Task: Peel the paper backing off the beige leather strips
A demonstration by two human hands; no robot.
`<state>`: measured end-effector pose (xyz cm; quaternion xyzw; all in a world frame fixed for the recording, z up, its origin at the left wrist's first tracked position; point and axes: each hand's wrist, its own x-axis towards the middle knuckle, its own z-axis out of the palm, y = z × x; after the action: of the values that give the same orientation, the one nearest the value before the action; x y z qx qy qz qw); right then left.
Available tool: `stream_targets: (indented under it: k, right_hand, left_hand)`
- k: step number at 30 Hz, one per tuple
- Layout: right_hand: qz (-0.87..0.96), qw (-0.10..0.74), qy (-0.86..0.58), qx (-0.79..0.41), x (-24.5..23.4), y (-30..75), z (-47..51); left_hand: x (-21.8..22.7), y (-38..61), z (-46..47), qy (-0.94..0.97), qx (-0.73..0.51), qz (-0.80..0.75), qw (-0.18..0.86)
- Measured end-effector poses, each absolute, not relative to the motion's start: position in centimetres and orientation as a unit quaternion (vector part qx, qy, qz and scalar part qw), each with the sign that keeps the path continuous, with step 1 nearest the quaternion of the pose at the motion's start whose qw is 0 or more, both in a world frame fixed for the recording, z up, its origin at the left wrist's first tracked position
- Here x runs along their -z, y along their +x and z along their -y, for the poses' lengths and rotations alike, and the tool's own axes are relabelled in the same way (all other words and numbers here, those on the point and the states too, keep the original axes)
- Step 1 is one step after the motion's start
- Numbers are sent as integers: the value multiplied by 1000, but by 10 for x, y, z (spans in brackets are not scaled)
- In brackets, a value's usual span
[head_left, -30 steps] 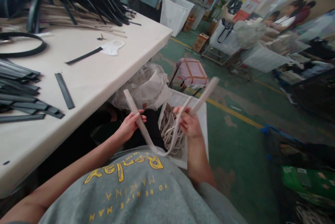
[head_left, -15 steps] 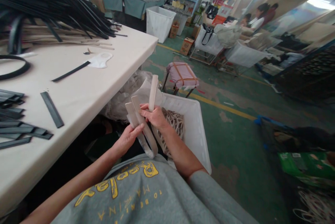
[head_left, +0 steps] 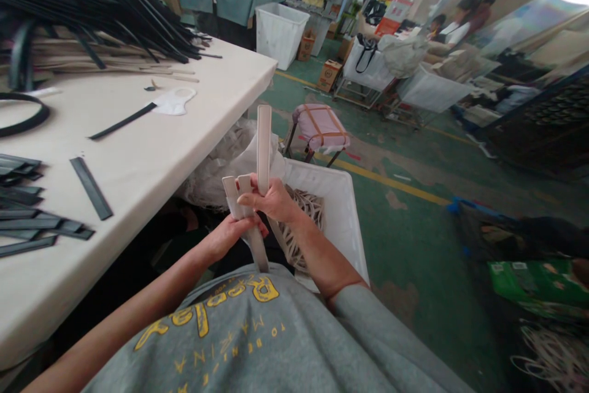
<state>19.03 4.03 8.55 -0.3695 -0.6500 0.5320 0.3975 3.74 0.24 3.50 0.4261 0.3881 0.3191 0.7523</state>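
My left hand [head_left: 230,232] is closed around a bundle of flat beige straps [head_left: 231,190], whose rounded ends stick up above the fingers. Between the fingers and thumb of my right hand [head_left: 275,200], another beige strap [head_left: 264,135] stands upright with stitching along its edge. The right hand touches the bundle from the right side. Below the hands, strap lengths hang down toward my lap. Beneath my right forearm is a white plastic bin [head_left: 352,221] with a heap of narrow beige strips [head_left: 309,215] in it.
On the left, a pale table [head_left: 151,154] bears a pile of long black strips [head_left: 101,7] and several short black pieces [head_left: 91,187]. A pink padded stool [head_left: 319,125] stands ahead of the bin. Clear plastic bags [head_left: 221,160] lie by the table edge. People [head_left: 458,19] sit far right.
The upright strap in my right hand has risen. My left hand has shifted right and wrapped lower around the bundle, and the strap ends are gathered closer together.
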Motion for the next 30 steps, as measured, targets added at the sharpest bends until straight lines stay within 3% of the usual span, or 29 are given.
stream_targets:
  k: [5,11,15,22,30]
  right_hand:
    - [721,405,-404,-391,-100,192,-44]
    - [746,378,-349,-422,-112,198,-44]
    - [778,354,-366,-368,-113,202,-39]
    - [776,436,-384,-245,-94,213,-27]
    - [689,500,-482,-206,-102,244,-9]
  left_hand:
    - [-44,35,-10,494,-272,-400,723]
    - [-63,31,-25,517,-349,-412,664]
    - [-67,34,-25,583,-332,-372,642]
    - [-37,47,-4,687,-292,-322,582]
    - [13,53,6,748,-192,-356,525]
